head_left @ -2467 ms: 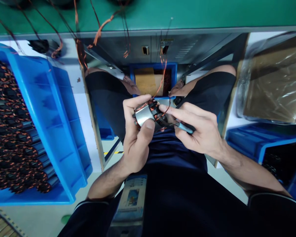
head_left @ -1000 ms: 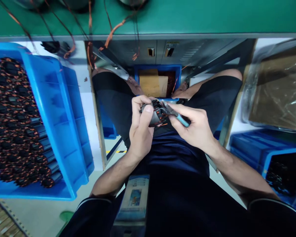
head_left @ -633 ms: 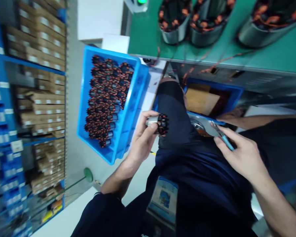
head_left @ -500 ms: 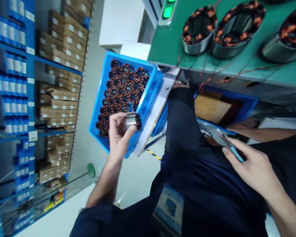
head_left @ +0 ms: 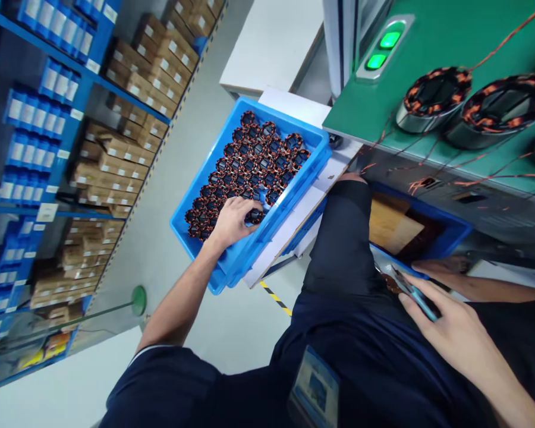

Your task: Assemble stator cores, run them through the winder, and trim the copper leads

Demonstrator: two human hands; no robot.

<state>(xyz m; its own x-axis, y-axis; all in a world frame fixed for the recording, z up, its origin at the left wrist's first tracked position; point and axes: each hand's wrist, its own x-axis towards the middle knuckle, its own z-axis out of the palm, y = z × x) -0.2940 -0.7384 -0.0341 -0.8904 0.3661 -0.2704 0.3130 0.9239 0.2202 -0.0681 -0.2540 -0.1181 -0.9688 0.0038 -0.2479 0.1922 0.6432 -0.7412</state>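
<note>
My left hand (head_left: pixel 237 221) is inside the blue plastic bin (head_left: pixel 195 236), its thumb and fingers closed around a wound motor stator (head_left: pixel 254 215). That stator sits beside rows of similar stators (head_left: pixel 245 166) with black and copper-coloured tops; the fingers hide part of it. At the right, my right hand (head_left: pixel 457 318) grips cutting pliers (head_left: pixel 421 300) with light-blue handles, jaws pointing up and left over my lap. A brown, partly hidden thing (head_left: pixel 390 282) lies by the pliers' jaws.
Larger stators (head_left: pixel 434 98) with trailing copper wires stand on the green bench (head_left: pixel 374 98), near lit green switches (head_left: pixel 383 50). Under it, another blue bin (head_left: pixel 459 229) holds cardboard. Another person's bare arm (head_left: pixel 481 280) seems to reach in. Shelves of boxes (head_left: pixel 116 148) line the left.
My left hand has lowered the stator from above the bin's near right part into it, beside the others. My right hand keeps the pliers in nearly the same place. The view has turned.
</note>
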